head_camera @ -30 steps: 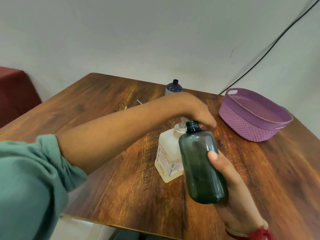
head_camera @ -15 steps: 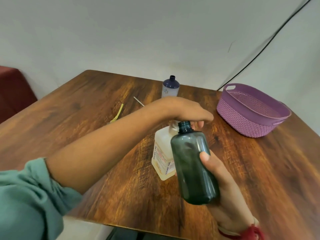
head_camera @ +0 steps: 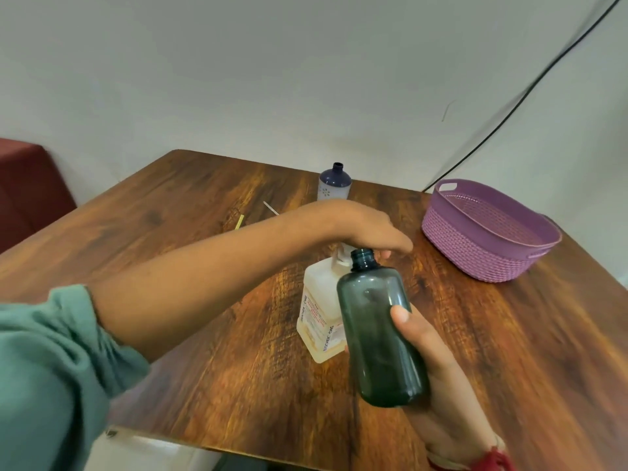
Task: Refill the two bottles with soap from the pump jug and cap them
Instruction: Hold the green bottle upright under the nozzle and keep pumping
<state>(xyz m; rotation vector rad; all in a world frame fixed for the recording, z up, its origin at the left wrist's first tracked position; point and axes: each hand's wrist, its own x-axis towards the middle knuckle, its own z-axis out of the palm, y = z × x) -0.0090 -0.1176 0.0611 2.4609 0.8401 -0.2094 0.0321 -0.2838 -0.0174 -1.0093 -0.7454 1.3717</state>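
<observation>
While the left hand (head_camera: 370, 229) lies flat over the head of the pump jug (head_camera: 319, 314), fingers stretched out rather than curled, it seems set to press the plunger down with the palm; the pump head itself is mostly hidden beneath it. The right hand (head_camera: 438, 379) grips the dark green bottle (head_camera: 380, 328) around its lower body, thumb on the near face, and holds it tilted just in front of the jug with its open, capless neck up near the nozzle, probably so that the soap falls straight in. How much soap is inside cannot be told through the tinted wall. The jug stands upright on the wooden table (head_camera: 204, 351), needing no steadying hand. Behind the jug, well apart, stands the second bottle (head_camera: 334, 183), white with a dark blue shoulder and also uncapped, apparently waiting its turn. To the right of the jug and farther back sits a purple basket (head_camera: 486, 232). To the jug's left rear lie a yellow strip (head_camera: 239, 222) and a thin stick (head_camera: 271, 208). No caps show anywhere, so capping looks some way off.
</observation>
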